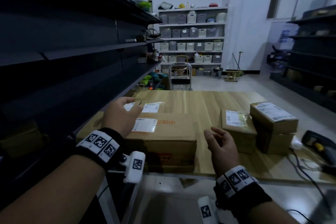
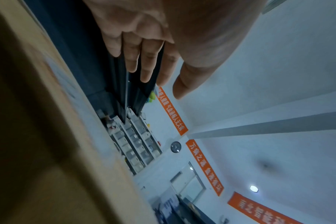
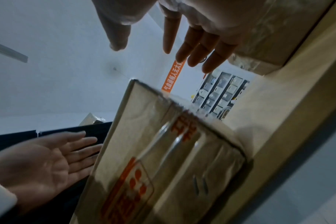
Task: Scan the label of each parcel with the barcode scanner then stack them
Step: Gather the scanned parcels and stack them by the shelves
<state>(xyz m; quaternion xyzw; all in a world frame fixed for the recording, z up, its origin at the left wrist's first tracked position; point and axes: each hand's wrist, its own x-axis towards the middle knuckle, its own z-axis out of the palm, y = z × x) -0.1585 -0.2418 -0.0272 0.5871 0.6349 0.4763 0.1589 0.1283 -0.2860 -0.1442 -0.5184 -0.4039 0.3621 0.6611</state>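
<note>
A large cardboard parcel point(image 1: 163, 132) with a white label point(image 1: 145, 124) lies at the table's near edge. Its orange-printed side point(image 3: 163, 151) fills the right wrist view. A flatter labelled parcel point(image 1: 152, 107) lies behind it. My left hand point(image 1: 133, 105) hovers at the large parcel's far left corner with straight fingers point(image 2: 146, 68), holding nothing; I cannot tell if it touches. My right hand point(image 1: 216, 133) floats empty, fingers spread point(image 3: 209, 63), between the large parcel and a small labelled parcel point(image 1: 238, 127). Two more parcels point(image 1: 272, 120) are stacked at the right. The barcode scanner point(image 1: 316, 143) lies at the far right.
Dark metal shelving point(image 1: 63, 51) runs close along the left of the wooden table point(image 1: 200, 100). Cables point(image 1: 300, 165) trail from the scanner over the table's right front. A step stool point(image 1: 180, 78) stands beyond the table, with white shelves of bins point(image 1: 192, 38) at the back wall.
</note>
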